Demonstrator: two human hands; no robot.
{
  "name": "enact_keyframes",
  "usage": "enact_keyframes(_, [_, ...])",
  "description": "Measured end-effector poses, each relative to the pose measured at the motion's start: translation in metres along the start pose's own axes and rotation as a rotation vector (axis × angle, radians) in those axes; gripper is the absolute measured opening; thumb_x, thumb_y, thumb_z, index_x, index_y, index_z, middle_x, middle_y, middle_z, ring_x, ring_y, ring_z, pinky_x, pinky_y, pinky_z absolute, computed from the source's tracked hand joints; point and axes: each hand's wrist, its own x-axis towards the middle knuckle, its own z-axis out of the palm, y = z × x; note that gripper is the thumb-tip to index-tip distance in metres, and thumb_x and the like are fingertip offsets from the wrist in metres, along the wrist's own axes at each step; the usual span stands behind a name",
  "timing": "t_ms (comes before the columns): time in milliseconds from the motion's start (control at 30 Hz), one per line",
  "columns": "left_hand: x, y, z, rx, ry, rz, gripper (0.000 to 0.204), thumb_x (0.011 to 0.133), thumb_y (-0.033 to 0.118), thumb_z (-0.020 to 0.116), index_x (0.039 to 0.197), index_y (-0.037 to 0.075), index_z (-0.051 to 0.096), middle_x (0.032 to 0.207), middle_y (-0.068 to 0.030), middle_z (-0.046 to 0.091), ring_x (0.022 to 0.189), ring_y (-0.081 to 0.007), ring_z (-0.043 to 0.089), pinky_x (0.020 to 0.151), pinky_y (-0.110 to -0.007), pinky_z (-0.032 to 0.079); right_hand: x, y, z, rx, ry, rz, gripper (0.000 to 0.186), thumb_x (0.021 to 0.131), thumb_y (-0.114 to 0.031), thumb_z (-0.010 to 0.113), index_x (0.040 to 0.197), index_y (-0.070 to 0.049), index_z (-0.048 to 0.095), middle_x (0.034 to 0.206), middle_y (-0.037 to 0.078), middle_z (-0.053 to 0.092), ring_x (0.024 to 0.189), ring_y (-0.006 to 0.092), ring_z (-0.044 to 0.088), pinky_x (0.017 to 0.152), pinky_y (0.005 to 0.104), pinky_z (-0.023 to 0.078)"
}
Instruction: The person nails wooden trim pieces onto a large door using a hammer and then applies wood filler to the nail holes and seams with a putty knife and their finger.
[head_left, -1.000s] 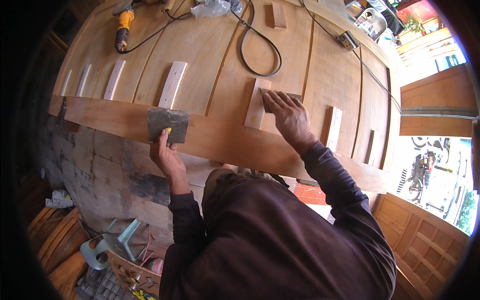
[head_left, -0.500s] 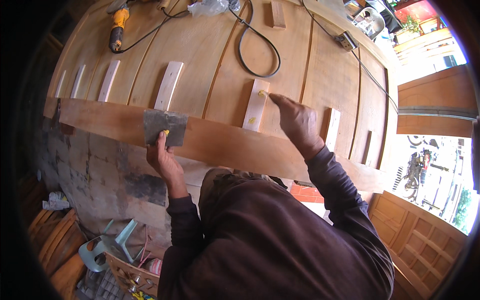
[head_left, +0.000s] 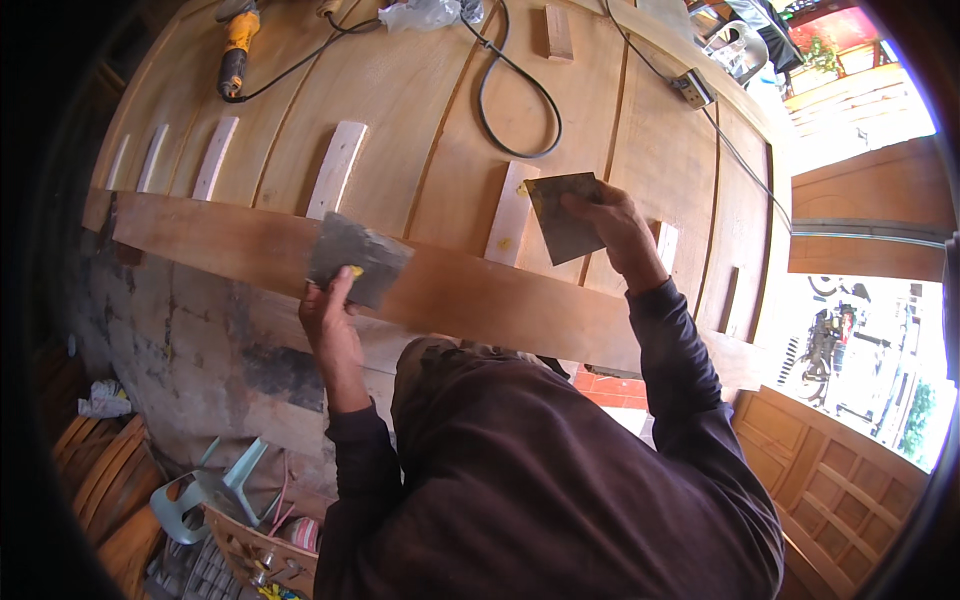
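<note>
My left hand [head_left: 333,325] is closed on a grey metal putty plate [head_left: 362,252], tilted above the front board [head_left: 480,295], with a dab of yellow putty by the thumb. My right hand [head_left: 628,230] grips a dark, squarish metal scraper [head_left: 566,230]. A corner of that scraper reaches the upper end of a pale wooden strip [head_left: 508,220], which carries yellow putty near its top and another spot lower down. Whether the corner touches the wood, I cannot tell. The strip lies on a large panelled wooden surface [head_left: 400,190].
Several similar strips stand in a row, one of them left of centre [head_left: 338,170]. A yellow and black power tool [head_left: 237,55], a looped black cable [head_left: 482,100] and a socket block [head_left: 692,88] lie farther back. Below left is a pale green plastic chair [head_left: 225,490].
My right hand has turned, so the scraper's broad face now shows where only a thin edge did before. The left hand's plate has tilted and shifted slightly right.
</note>
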Motion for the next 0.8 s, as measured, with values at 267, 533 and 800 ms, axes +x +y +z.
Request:
enact_keyframes(267, [-0.023,-0.037,0.066,-0.069,-0.271,-0.093,0.017,0.101,0.02,0.076,0.114,0.009,0.073,0.104,0.0001,0.075,0.09,-0.0066,0.069,0.071,-0.022,0.052,-0.054,-0.02,0.037,-0.469,-0.16,-0.571,0.024,0.1,-0.011,0.071,0.123,-0.013,0.079,0.11,0.005,0.082,0.095,0.0244,0.079,0.084,0.0318,0.062])
enact_keyframes(533, [-0.035,-0.034,0.087,-0.193,-0.441,-0.235,0.018,0.104,0.016,0.074,0.118,0.005,0.07,0.108,-0.0038,0.076,0.093,-0.011,0.075,0.081,-0.027,0.065,-0.065,-0.036,0.045,-0.868,-0.181,-1.044,0.035,0.086,-0.006,0.069,0.118,-0.015,0.08,0.115,0.003,0.08,0.107,0.0223,0.076,0.094,0.0353,0.063])
enact_keyframes(800, [-0.05,-0.03,0.097,-0.158,-0.458,-0.222,0.014,0.103,0.015,0.075,0.11,0.003,0.074,0.099,-0.0046,0.078,0.082,-0.0094,0.074,0.07,-0.026,0.063,-0.068,-0.036,0.045,-0.931,-0.174,-1.173,0.031,0.084,-0.017,0.081,0.115,-0.012,0.081,0.11,0.004,0.079,0.102,0.0243,0.076,0.087,0.0361,0.063])
